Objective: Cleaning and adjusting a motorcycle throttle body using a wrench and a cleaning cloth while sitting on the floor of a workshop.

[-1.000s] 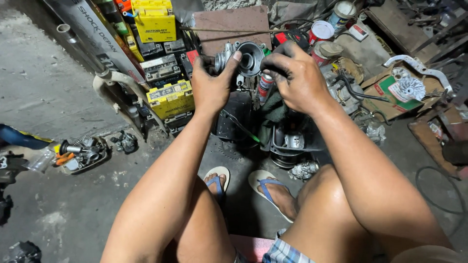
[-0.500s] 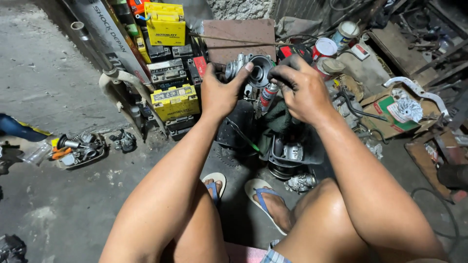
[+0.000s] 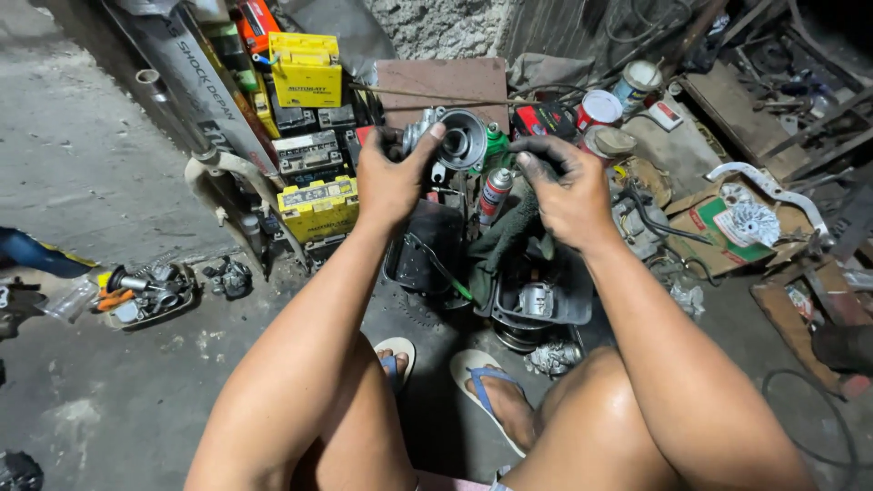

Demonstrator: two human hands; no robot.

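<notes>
While my left hand (image 3: 393, 182) stays clamped around the grey metal engine part (image 3: 452, 138), holding it up over the black tray (image 3: 546, 305) between my knees, my right hand (image 3: 566, 189) has come off it: half a second ago it gripped the same piece, now it sits just beside, grimy fingers (image 3: 538, 156) loosely curled and holding nothing. I judge the part now rests in one hand, near the spray can (image 3: 494, 194) and yellow batteries (image 3: 317, 205)

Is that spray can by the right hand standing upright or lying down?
Upright. The spray can stands with its red cap on top, just left of the right hand, beside the dark cloth.
</notes>
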